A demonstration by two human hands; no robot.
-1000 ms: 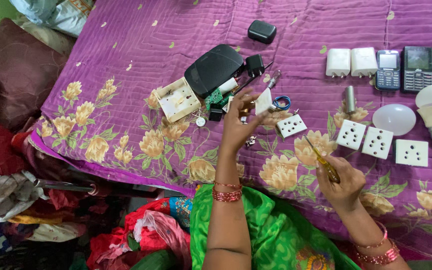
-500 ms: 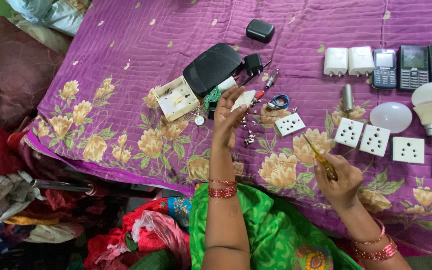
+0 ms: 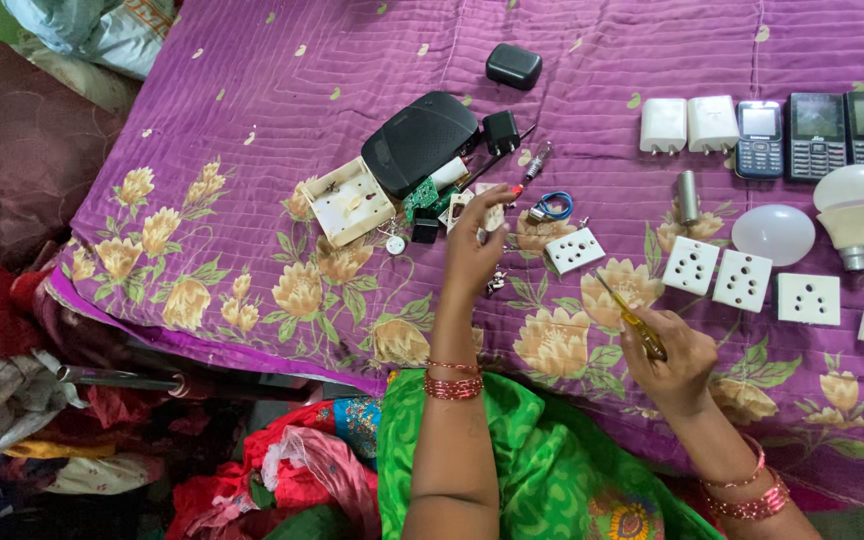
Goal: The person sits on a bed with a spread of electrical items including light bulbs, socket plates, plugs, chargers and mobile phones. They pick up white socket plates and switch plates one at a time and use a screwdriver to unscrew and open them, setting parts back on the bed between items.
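Left hand [image 3: 472, 250] pinches a small white part [image 3: 493, 214], half hidden; right hand [image 3: 674, 358] grips a screwdriver [image 3: 632, 318].

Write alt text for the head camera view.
A person's left hand holds a small white plastic part over a purple floral quilt, while the right hand grips a yellow-handled screwdriver. White wall sockets, phones, bulbs and a black router lie around.
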